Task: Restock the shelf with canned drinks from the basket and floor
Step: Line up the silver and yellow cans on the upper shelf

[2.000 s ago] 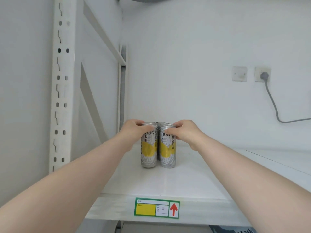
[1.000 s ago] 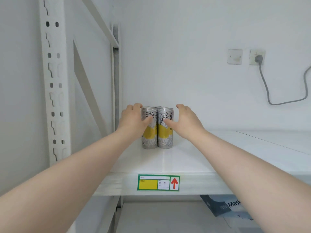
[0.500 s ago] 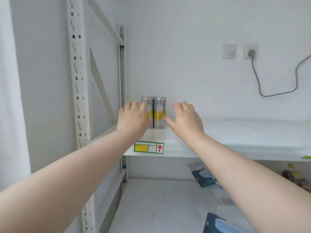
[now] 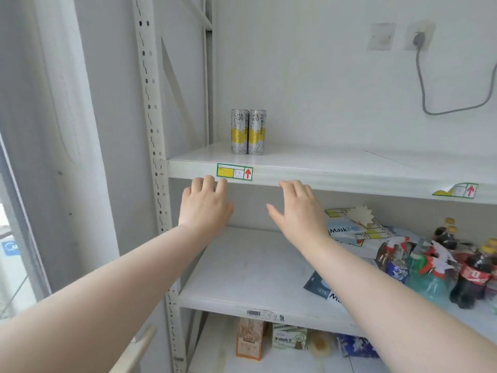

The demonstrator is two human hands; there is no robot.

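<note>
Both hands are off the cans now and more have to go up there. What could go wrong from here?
1. The silver-and-yellow cans stand tall, slim and packed together on the white upper shelf; pushing new ones against them could topple them.
2. Both the left hand and the right hand are empty and just under that shelf's front edge, so lifting could knock it.

Both hands [image 4: 205, 204] [image 4: 298, 208] have let go of the cans [image 4: 248, 131] and withdrawn.

**Clutter around the rack**

A grey power cable [image 4: 427, 84] hangs from a wall socket [image 4: 419, 35], beside a blank wall plate [image 4: 382, 36]. Lower down lie mask boxes [image 4: 347, 232], dark soda bottles [image 4: 473, 275] and a green spray bottle [image 4: 427, 278]. An orange carton [image 4: 248, 339] stands on the lowest level.
</note>
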